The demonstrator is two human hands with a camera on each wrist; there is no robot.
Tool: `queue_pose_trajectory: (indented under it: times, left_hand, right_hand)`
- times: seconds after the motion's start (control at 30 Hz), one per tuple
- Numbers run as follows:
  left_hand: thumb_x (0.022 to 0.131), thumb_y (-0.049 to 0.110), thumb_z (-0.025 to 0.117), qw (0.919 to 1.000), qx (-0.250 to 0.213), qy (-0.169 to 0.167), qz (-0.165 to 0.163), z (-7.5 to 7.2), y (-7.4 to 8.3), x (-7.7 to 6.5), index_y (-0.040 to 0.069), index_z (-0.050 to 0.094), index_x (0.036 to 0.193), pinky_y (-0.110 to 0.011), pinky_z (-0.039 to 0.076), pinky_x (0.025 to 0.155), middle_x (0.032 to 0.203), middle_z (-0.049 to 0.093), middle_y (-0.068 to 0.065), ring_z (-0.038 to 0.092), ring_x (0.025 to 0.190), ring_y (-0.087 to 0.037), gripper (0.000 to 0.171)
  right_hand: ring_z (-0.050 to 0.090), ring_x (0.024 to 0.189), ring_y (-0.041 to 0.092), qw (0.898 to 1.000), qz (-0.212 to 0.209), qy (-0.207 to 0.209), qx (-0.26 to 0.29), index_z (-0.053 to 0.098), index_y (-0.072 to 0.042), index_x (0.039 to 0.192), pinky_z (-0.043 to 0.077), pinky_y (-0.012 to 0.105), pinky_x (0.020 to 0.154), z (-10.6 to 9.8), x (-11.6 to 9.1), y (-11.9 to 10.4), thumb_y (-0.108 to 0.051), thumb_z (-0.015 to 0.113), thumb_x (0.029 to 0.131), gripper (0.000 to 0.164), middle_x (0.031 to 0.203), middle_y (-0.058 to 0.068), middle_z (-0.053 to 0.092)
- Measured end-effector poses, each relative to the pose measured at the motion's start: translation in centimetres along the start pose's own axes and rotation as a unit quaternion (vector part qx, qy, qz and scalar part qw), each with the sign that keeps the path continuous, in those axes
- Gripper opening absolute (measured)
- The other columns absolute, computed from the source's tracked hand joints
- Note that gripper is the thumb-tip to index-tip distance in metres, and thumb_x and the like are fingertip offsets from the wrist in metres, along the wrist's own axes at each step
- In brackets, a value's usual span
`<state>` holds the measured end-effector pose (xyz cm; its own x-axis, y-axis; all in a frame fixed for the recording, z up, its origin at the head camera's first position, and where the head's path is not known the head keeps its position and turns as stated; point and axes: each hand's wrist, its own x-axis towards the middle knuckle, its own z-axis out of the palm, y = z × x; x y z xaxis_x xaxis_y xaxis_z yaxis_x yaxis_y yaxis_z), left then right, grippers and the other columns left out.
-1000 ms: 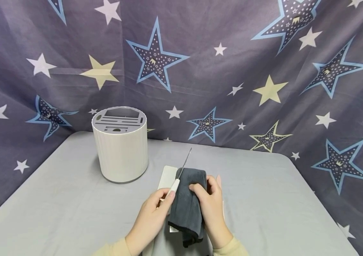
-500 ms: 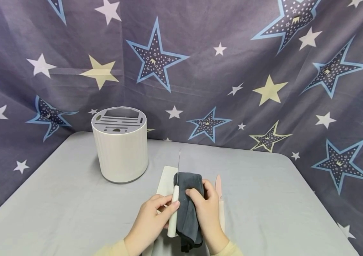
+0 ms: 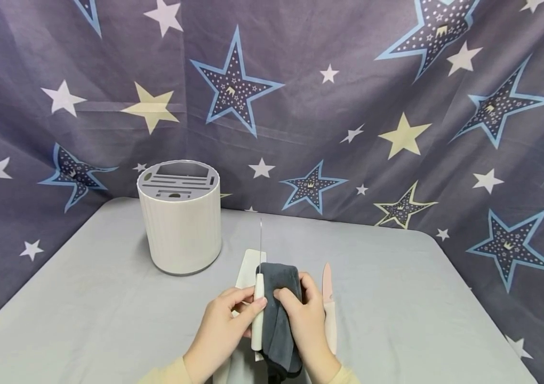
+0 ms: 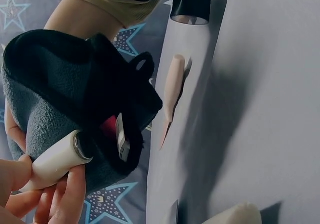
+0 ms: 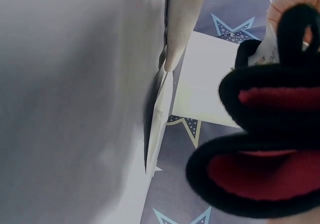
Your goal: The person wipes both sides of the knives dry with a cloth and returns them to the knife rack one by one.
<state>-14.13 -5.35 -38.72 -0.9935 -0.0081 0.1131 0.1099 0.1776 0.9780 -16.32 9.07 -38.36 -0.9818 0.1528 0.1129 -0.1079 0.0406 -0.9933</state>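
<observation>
Okay, left hand (image 3: 221, 321) pinches knife (image 3: 259, 285) by its handle, likely for finger safety; right hand (image 3: 309, 322) grips bunched cloth (image 3: 277, 328) just beside it.

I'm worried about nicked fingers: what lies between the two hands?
In the head view, the white-handled knife, pinched by the left hand, and the dark grey cloth, held by the right hand, lie between them.

A pale grey worktop (image 3: 406, 309) with rounded far corners carries a white, ribbed cylindrical holder (image 3: 181, 232) standing upright at far left, its grey slotted top facing up. Near the middle lies a pale flat piece (image 3: 248, 268), partly hidden; right of it, a pink-bladed knife (image 3: 329, 312) points far.
</observation>
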Motion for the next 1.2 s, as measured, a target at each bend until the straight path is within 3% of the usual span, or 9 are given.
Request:
queue_pose_trajectory:
  times: [0.43, 0.7, 1.2]
  left_hand:
    - [0.09, 0.021, 0.074, 0.9997, 0.001, 0.021, -0.009, -0.25, -0.19, 0.25, 0.001, 0.071, 0.11, -0.024, 0.055, 0.052, 0.093, 0.062, -0.008, 0.06, 0.073, -0.007, 0.029]
    - [0.091, 0.023, 0.072, 0.9992, 0.024, 0.032, 0.007, -0.58, -0.41, 0.28, -0.001, 0.07, 0.112, -0.023, 0.055, 0.052, 0.095, 0.064, -0.009, 0.058, 0.075, -0.005, 0.032]
    - [0.089, 0.02, 0.074, 0.9997, 0.004, 0.023, -0.009, -0.51, -0.01, 0.11, -0.003, 0.07, 0.113, -0.024, 0.055, 0.05, 0.091, 0.066, -0.01, 0.059, 0.071, -0.005, 0.034]
  right_hand:
    - [0.056, 0.068, 0.012, 0.999, -0.005, -0.038, -0.031, 0.055, -0.002, 0.093, 0.049, 0.024, 0.06, 0.09, -0.37, 0.11, -0.009, 0.068, 0.075, 0.023, 0.076, 0.0, 0.056]
    - [0.054, 0.068, 0.011, 0.996, 0.006, -0.078, -0.052, 0.046, -0.002, 0.091, 0.048, 0.023, 0.059, 0.09, -0.39, 0.31, -0.008, 0.065, 0.075, 0.026, 0.075, 0.0, 0.053]
    - [0.054, 0.073, 0.013, 0.999, -0.006, -0.034, -0.038, 0.053, -0.002, 0.091, 0.048, 0.025, 0.063, 0.22, -0.33, 0.1, -0.008, 0.067, 0.073, 0.024, 0.08, 0.001, 0.054]
